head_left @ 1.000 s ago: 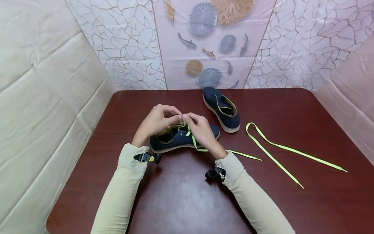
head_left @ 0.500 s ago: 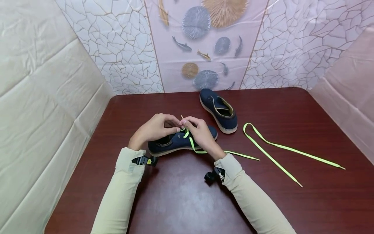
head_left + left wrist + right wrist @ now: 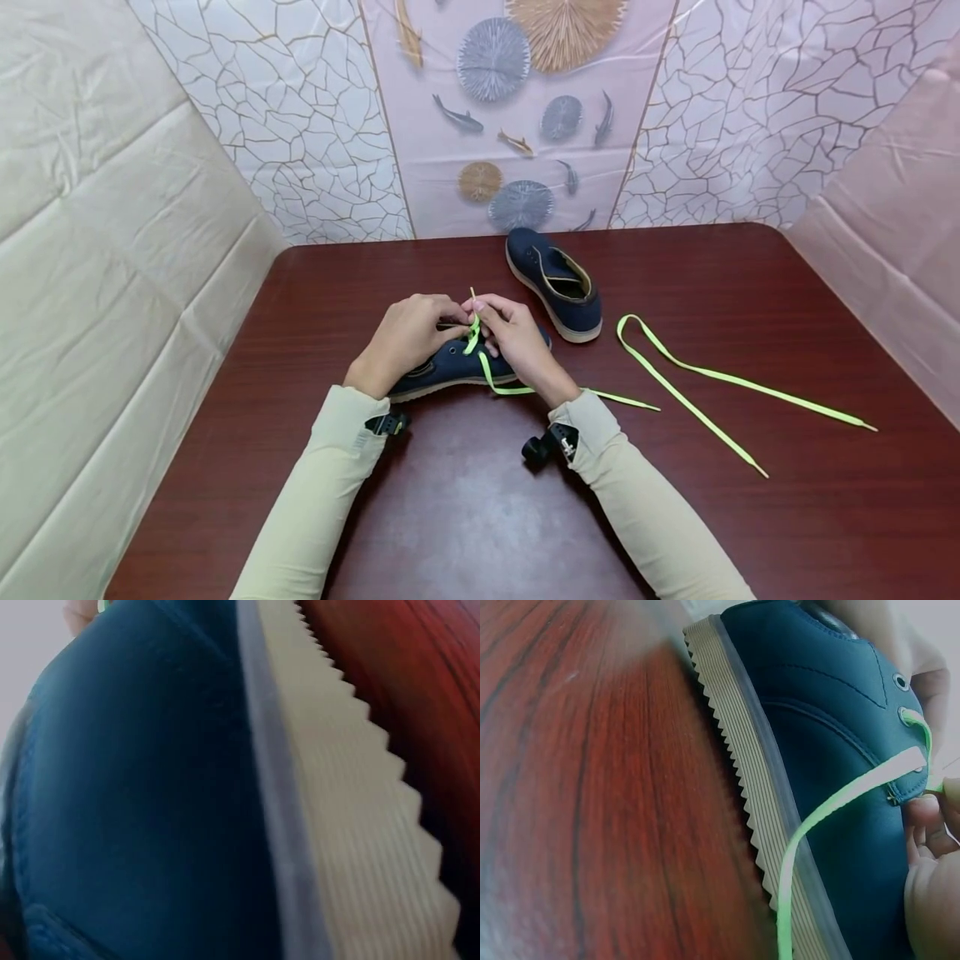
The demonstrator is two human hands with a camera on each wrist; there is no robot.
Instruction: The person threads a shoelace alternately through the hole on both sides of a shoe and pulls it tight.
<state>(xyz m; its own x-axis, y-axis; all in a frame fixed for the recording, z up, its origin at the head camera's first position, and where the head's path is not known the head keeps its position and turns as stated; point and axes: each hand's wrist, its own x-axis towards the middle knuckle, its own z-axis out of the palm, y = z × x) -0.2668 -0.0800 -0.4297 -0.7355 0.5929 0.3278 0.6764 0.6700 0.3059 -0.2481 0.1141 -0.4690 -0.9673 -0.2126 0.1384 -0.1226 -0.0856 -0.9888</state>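
Note:
A dark blue shoe (image 3: 450,367) with a pale ridged sole lies sideways on the table under both hands. A neon yellow-green shoelace (image 3: 473,337) passes through some of its eyelets. My right hand (image 3: 517,337) pinches this lace between thumb and forefinger, its tip standing up above them. One long end runs from an eyelet under the right wrist to the right. At the shoe's opening, my left hand (image 3: 412,337) grips its upper edge with bent fingers; the fingertips are partly hidden. In the left wrist view the shoe's side (image 3: 150,780) fills most of the frame.
A second dark blue shoe (image 3: 558,287), with no lace visible, stands farther back to the right. Another yellow-green lace (image 3: 690,400) lies in a bend on the right of the red-brown table (image 3: 480,508). Patterned cloth walls (image 3: 300,108) enclose the back and sides.
The lace tip now stands up above my right fingers, with lace drawn up from the eyelets. My left hand has come lower over the shoe's opening. The view has shifted slightly.

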